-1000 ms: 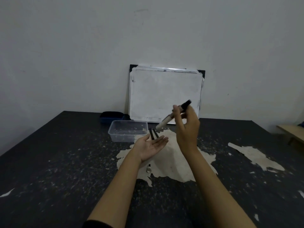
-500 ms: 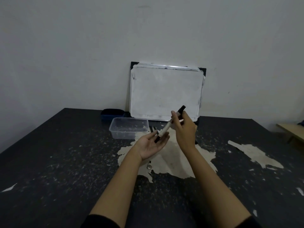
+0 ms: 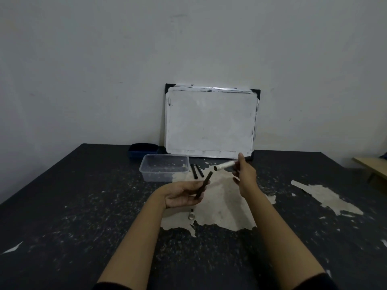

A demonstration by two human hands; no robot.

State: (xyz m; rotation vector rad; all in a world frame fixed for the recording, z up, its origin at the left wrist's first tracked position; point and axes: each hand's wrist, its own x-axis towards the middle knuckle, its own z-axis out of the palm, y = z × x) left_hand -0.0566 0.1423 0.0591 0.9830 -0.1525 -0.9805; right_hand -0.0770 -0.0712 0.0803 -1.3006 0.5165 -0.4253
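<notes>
The black core [image 3: 204,185] has now come out of the barrel [image 3: 225,165]. Your left hand [image 3: 182,197] pinches it just right of the box [image 3: 165,170], and your right hand [image 3: 246,178], further right, grips the barrel. I think the emptying step is done.
</notes>
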